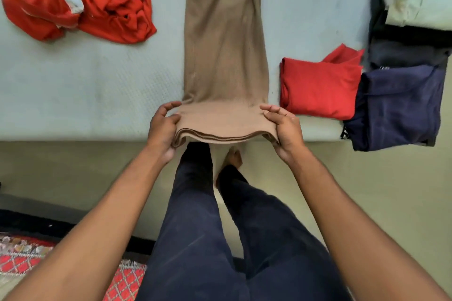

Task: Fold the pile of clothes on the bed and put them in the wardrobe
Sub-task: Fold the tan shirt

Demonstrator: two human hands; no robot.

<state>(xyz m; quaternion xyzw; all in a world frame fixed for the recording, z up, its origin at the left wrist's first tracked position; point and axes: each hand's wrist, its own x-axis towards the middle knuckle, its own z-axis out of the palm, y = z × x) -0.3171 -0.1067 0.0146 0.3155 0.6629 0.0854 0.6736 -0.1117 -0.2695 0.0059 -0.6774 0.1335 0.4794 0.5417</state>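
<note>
The pale bed [85,85] is carrying a tan garment [225,44] lying lengthwise across its middle. At the near edge, the left hand [161,129] and right hand [286,127] are each gripping its layered end, fingers curled. A folded red garment [318,90] is sitting to its right.

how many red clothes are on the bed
2: a crumpled red garment at the far left, and a folded red garment just right of the tan garment. Others may lie out of frame.

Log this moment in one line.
tan garment on bed | left grip holds near end | right grip holds near end
</note>
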